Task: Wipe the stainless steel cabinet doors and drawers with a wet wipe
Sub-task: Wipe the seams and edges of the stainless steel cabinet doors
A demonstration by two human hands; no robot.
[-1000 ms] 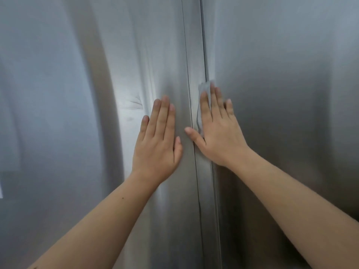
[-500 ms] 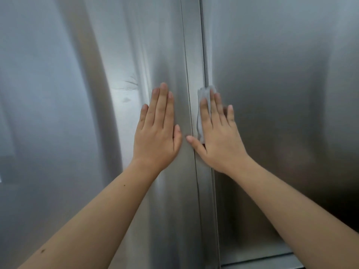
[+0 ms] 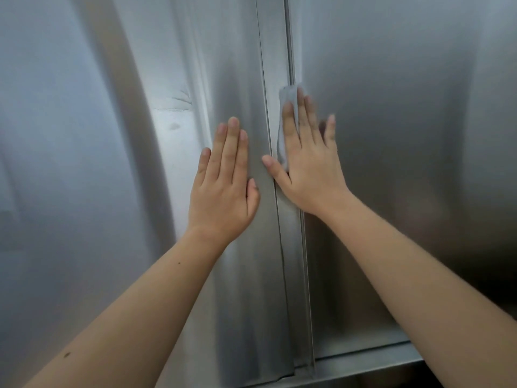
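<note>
Right hand (image 3: 310, 169) and wet wipe (image 3: 288, 98) higher — left hand (image 3: 223, 191) unmoved

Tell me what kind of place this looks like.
Probably a commercial kitchen or similar workroom, though little shows. The left door and right door are brushed stainless steel, with a steel ledge below, and the right hand presses a wet wipe flat at their seam.

light: soft, diffuse | glare (image 3: 167, 119): bright patch, left of centre | furniture: steel ledge (image 3: 377, 359), lower right

Horizontal brushed-metal ledge (image 3: 363, 363) at lower right, sloping down leftward; dark shadowed gap (image 3: 391, 383) just beneath it
</note>
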